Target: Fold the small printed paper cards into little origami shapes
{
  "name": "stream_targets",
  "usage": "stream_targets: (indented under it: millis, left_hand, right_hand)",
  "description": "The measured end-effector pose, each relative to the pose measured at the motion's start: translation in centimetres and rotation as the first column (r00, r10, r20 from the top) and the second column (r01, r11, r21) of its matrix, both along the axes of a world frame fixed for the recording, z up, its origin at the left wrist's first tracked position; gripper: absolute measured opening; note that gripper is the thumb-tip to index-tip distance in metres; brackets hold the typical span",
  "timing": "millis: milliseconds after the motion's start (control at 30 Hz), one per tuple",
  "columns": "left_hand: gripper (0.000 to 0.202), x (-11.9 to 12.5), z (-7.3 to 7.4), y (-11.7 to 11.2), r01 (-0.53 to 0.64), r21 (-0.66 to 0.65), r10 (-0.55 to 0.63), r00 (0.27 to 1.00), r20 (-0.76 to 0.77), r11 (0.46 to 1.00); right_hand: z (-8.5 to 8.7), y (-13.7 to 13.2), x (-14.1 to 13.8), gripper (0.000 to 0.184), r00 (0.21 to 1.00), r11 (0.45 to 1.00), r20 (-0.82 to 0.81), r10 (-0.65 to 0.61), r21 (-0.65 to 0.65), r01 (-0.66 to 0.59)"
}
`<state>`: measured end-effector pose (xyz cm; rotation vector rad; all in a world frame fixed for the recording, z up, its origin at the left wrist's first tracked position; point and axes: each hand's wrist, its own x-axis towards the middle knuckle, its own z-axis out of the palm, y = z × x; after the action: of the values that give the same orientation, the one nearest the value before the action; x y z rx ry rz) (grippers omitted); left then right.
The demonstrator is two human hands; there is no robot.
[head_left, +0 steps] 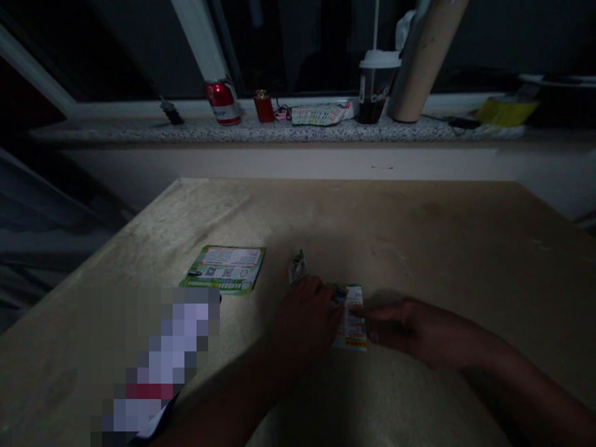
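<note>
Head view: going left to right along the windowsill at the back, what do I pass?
Small dark object → red and white can → small red container → colourful flat packet → lidded cup with straw → cardboard tube → yellow item at the far right.

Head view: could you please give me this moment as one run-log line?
left hand: covers left end of small card, grip hidden | right hand: fingers pinch its right edge | green leaflet: on table, left of hands

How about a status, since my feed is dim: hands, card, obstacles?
Left hand and right hand both on small card on table, grip unclear. Paper scrap beside left hand. Green leaflet apart.
</note>
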<state>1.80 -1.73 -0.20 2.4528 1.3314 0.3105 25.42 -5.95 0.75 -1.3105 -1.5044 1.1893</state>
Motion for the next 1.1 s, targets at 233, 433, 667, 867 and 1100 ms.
stream_targets:
  millis: [233, 433, 667, 867, 1100]
  left_hand:
    - [0.018, 0.2, 0.6, 0.0, -0.02, -0.034, 0.019, 0.999, -0.05, 0.999]
    - [0.019, 0.1, 0.5, 0.0, -0.016, -0.023, 0.015, 0.999, -0.048, 1.0]
    - [0.021, 0.1, 0.2, 0.1, -0.019, -0.026, 0.018, 1.0, -0.026, 0.999]
    - [0.02, 0.1, -0.1, 0.2, -0.021, 0.001, 0.021, 0.999, -0.028, 1.0]
    - [0.018, 0.2, -0.1, -0.2, 0.015, 0.06, -0.013, 0.999, -0.045, 0.998]
  right_hand:
    - [1.6, 0.1, 0.0, 0.038, 0.844, 0.878, 0.291, 0.45, -0.316, -0.359]
    - [1.4, 0.3, 0.2, 0.039, 0.829, 0.864, 0.287, 0.48, -0.318, -0.39]
    - [0.5, 0.7, -0.3, 0.025, 0.845, 0.968, 0.494, 0.205, 0.024, -0.249]
    - [-1.2, 0.9, -1.3, 0.025, 0.775, 0.971, 0.632, -0.007, 0.19, -0.146]
    - [-0.3, 1.8, -2.1, 0.022, 0.655, 0.998, 0.754, 0.057, -0.04, -0.04]
